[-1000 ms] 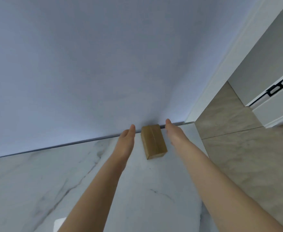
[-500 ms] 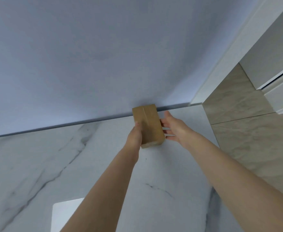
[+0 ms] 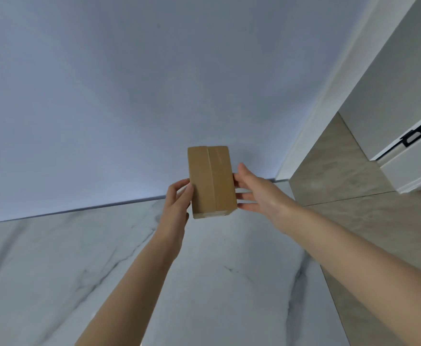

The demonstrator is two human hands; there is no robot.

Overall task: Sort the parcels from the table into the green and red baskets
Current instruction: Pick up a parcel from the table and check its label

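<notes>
head cam here: one brown cardboard parcel [image 3: 212, 181] is up in the air between both sets of fingers, clear of the white marble counter [image 3: 217, 270], which sits below and nearer the camera than the fingers. it's upright-ish, long side vertical, with a taped seam running down the face toward the camera.

left hand [image 3: 177, 206] grips the parcel's left edge. its fingers [image 3: 179, 185] are curled round that edge and the thumb is laid on the front face, so a proper hold.

right hand [image 3: 257, 193] is on the opposite side. its fingers [image 3: 248, 196] are fairly straight and spread, tips meeting the parcel's right edge, thumb tip touching the same edge a bit higher. can't tell if any tips reach round the back, the parcel hides that.

beyond the fingers is a plain pale bluish wall [image 3: 129, 96], meeting the counter's far edge just under the parcel. off to the right of the right fingers is beige tiled floor [image 3: 341, 171], and further right a white door [image 3: 391, 83] with a small black handle [image 3: 412, 138].
</notes>
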